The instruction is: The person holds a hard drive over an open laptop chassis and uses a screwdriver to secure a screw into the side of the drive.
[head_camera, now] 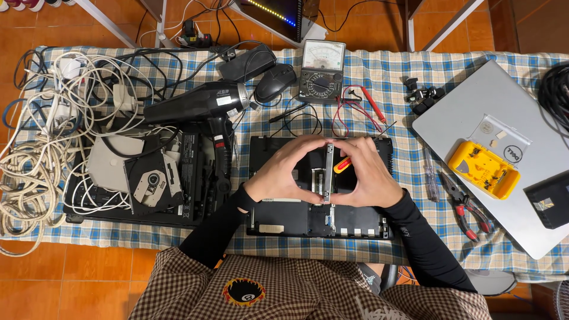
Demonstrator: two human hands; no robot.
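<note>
A narrow metal bracket [329,172] is held upright between both hands above the opened black laptop base [320,219], near the middle of the surface's front edge. Its long axis runs from the front edge towards the back. The left hand [284,169] is closed on its left side, the right hand [367,175] on its right; a red-and-yellow screwdriver handle [342,165] seems also to be tucked in the right hand. At the right edge, a yellow parts tray [483,169] with small screws rests on a silver laptop [504,118].
</note>
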